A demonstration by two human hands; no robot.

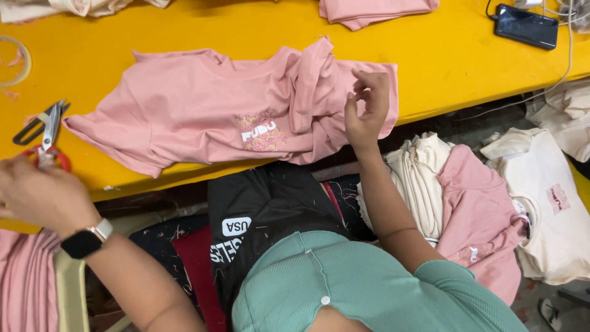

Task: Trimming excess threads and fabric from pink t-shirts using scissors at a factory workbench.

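Note:
A pink T-shirt (196,110) with a small printed chest motif lies spread and rumpled on the yellow table (442,55). My right hand (365,110) hovers over the shirt's right side, fingers curled and pinching loosely, with nothing clearly in them. My left hand (40,193) is at the table's front left edge, blurred, holding small thread snips (48,132) with red handles, blades pointing away from me. A dark watch sits on my left wrist.
A black phone (527,26) with cables lies at the table's far right. More pink fabric (375,11) is folded at the back. Cream and pink shirts (485,203) are heaped below the table on the right, pink fabric (24,283) at the lower left.

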